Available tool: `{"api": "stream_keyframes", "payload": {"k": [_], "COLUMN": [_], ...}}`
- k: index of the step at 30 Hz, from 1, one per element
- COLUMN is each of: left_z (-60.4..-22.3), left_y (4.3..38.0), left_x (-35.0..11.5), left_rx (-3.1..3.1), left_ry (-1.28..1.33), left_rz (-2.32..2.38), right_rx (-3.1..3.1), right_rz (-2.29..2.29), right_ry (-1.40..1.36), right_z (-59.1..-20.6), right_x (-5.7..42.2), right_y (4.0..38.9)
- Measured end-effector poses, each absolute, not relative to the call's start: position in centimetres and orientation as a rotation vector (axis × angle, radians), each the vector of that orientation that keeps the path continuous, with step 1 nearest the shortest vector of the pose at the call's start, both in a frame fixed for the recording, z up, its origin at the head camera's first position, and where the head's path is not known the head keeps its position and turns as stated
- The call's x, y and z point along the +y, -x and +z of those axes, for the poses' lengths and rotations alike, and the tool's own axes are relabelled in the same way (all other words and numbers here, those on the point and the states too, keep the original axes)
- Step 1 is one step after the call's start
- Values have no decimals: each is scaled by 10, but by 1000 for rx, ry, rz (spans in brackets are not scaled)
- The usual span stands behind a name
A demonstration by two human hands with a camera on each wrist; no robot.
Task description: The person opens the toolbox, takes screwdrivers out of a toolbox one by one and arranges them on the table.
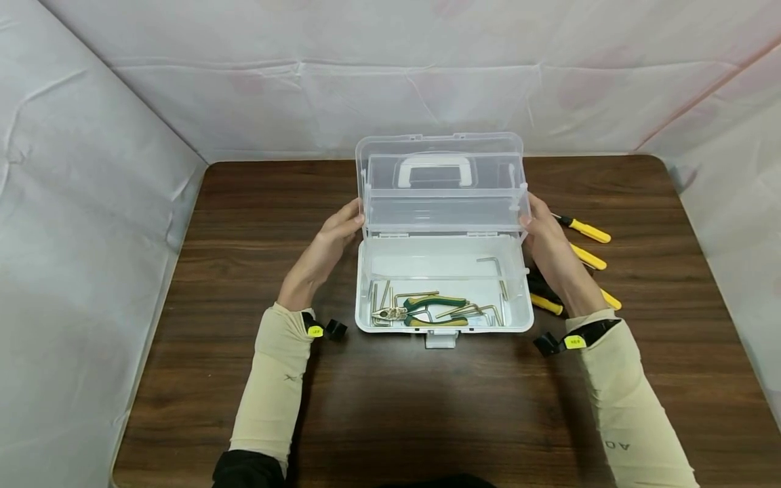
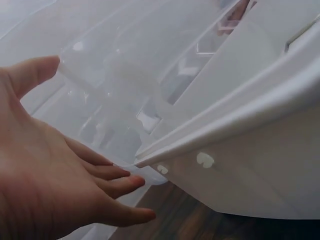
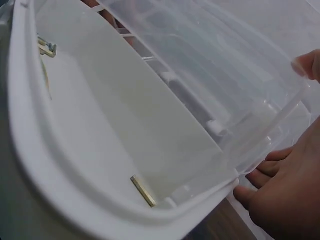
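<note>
A white toolbox (image 1: 444, 257) with its clear lid (image 1: 439, 213) tipped back stands on the table. My left hand (image 1: 323, 251) is at the lid's left edge; in the left wrist view its fingers (image 2: 122, 186) are spread and fairly straight, the thumb by the lid. At the right edge, my right hand (image 1: 552, 251) holds the lid, thumb in front and fingers lower down behind. Inside the box lie green-and-yellow pliers (image 1: 436, 301) and several hex keys (image 1: 470, 310). In the right wrist view, a brass-coloured hex key end (image 3: 143, 192) shows near the box corner.
Yellow-handled screwdrivers (image 1: 590, 230) lie right of the box, partly hidden behind my right forearm. The dark wooden table (image 1: 427, 413) carries everything. White sheeting (image 1: 329, 102) rises behind the table and at both sides. A front latch (image 1: 441, 340) hangs down from the box.
</note>
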State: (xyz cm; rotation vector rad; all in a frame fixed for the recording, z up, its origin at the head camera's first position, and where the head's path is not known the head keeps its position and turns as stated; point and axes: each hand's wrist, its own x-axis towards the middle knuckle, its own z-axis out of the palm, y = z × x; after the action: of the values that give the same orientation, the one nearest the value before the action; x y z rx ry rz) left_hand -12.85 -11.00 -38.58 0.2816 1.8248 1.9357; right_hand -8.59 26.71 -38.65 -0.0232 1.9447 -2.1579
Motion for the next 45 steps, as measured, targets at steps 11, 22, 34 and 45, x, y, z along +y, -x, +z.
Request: {"api": "stream_keyframes", "payload": {"k": [11,22,34,45], "left_z": [-389,-391,-401,-411], "left_y": [118,103,85,71], "left_x": [-115,-125,-134,-135], "left_rx": [1779,1846,2027,2051], "left_ry": [-420,-525,-639,-552], "left_rz": [1993,1932,1774,1764], "right_rx": [2079,2153,2115,2227], "right_rz": [-2178,-2149,-2289,-2142], "right_ry": [146,245,534,503], "right_z": [-400,-407,-415,-421], "right_x": [268,275,282,284], "right_y": [73,59,42,32]}}
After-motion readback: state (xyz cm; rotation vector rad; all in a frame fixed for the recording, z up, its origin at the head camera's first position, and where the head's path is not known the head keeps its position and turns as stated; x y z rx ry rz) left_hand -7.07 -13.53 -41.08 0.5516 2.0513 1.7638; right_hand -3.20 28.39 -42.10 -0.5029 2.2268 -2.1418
